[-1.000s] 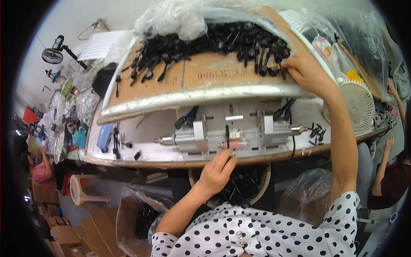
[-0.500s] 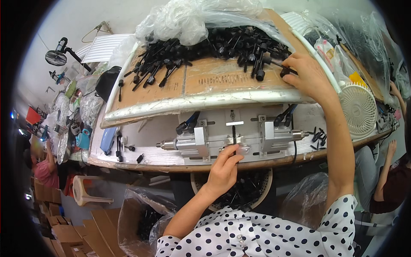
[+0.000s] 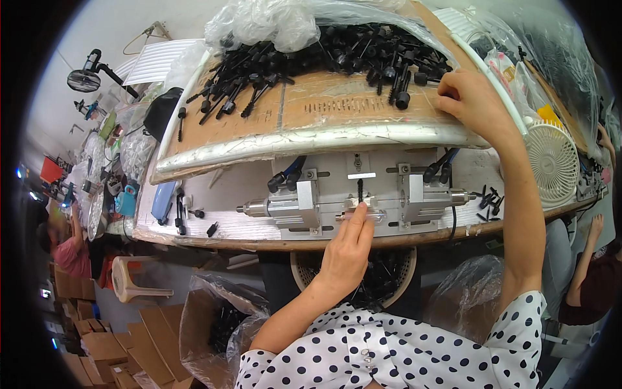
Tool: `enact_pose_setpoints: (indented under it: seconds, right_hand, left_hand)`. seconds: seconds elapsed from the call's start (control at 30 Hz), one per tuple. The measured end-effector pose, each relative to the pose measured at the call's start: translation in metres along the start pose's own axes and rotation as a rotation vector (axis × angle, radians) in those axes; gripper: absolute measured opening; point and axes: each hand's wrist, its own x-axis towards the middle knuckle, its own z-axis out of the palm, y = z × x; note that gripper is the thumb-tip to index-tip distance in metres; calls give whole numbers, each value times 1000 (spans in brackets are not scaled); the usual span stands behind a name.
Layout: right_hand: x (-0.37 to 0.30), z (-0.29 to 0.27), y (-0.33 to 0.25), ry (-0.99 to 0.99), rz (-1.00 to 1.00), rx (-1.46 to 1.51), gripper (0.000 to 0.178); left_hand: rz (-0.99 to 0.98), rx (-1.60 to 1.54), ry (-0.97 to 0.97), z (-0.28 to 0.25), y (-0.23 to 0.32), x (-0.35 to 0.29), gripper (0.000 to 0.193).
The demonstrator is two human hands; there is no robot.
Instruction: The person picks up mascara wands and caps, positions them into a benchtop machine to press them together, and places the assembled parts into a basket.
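Between two silver clamping units, a slim black brush-like rod [image 3: 360,188] stands in the small fixture of the metal jig [image 3: 389,220]. My left hand [image 3: 345,256] lies over the fixture with its fingers stretched out, fingertips at the rod's near end. Over the right part of the raised cardboard tray [image 3: 291,123], my right hand [image 3: 476,104] has its fingers curled toward the thumb; whatever may be in them is hidden. Just left of its knuckles is a black capped piece [image 3: 421,79], beside the pile of black capped brush wands [image 3: 350,55].
Clear plastic sheeting [image 3: 272,26] covers the pile's back. A white fan [image 3: 552,162] stands at right. Loose black pieces [image 3: 490,204] lie near the bench's right end. Below the bench edge sits a basket [image 3: 407,279] of black parts. Co-workers are at both sides.
My left hand has gone from pinching the rod to stretched fingers at the fixture. My right hand has moved slightly right, and the capped wand seen in its fingers no longer shows there.
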Motion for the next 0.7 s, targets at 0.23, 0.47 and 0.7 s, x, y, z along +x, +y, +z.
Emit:
enact_pose_setpoints:
  seconds: [0.23,0.47,0.7]
  right_hand:
    - [-9,-33,19,15,11,811,27]
    - [-4,-10,31,111,242,1547,40]
    - [-86,0,-23,-229,-316,1234,33]
  left_hand:
    - [-114,-118,9,2,0,-1,34]
    - [-35,-127,7,3,-4,1,30]
    - [324,-470,-270,-78,-16,12,37]
